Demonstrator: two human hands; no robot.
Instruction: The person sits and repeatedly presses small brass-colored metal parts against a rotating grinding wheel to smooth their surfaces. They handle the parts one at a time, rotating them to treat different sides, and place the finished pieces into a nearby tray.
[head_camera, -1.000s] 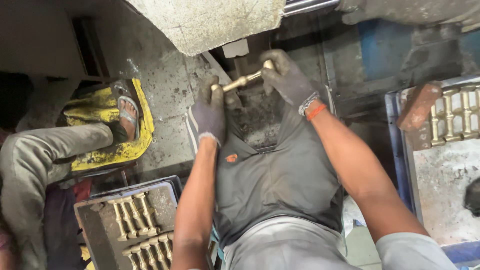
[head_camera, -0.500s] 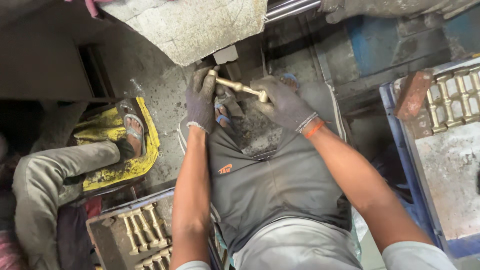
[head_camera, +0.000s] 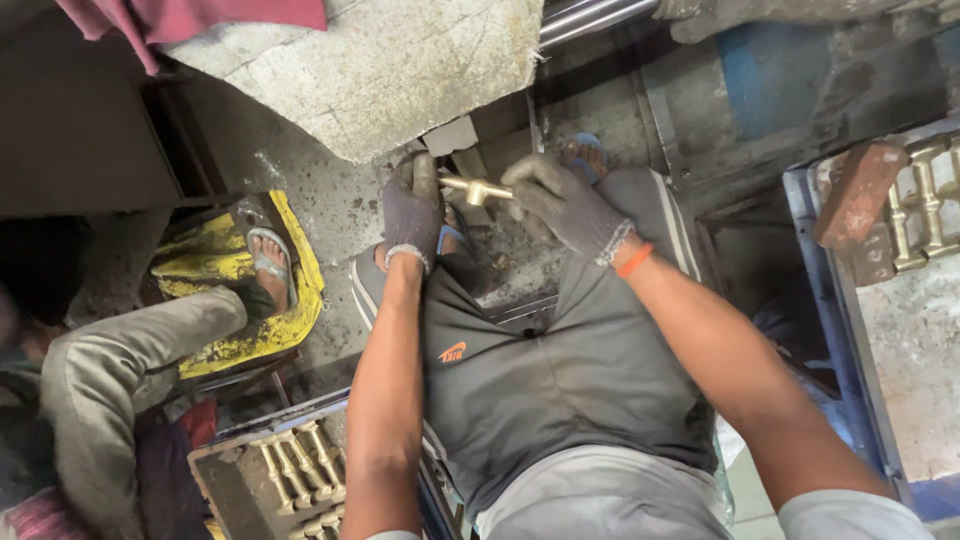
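A brass fitting (head_camera: 476, 188), a short golden rod with a thicker middle, is held level between my two hands above the dirty floor. My left hand (head_camera: 412, 212), in a dark glove, grips its left end. My right hand (head_camera: 562, 202), also gloved and with an orange band at the wrist, grips its right end. Below the hands lie my grey shorts (head_camera: 545, 370) and my sandalled feet (head_camera: 583, 152).
Another person's leg and sandalled foot (head_camera: 268, 262) rest on a yellow block (head_camera: 297, 290) at left. A tray of several brass fittings (head_camera: 282, 478) sits at lower left. At right stands a blue-framed tray (head_camera: 835, 300) with more fittings and a brick (head_camera: 858, 195). A large grey slab (head_camera: 380, 65) overhangs the top.
Both hands have carried the brass fitting leftward and lower in view, and it has turned from tilted to nearly level. The view has shifted so the other person's foot shows more centrally.
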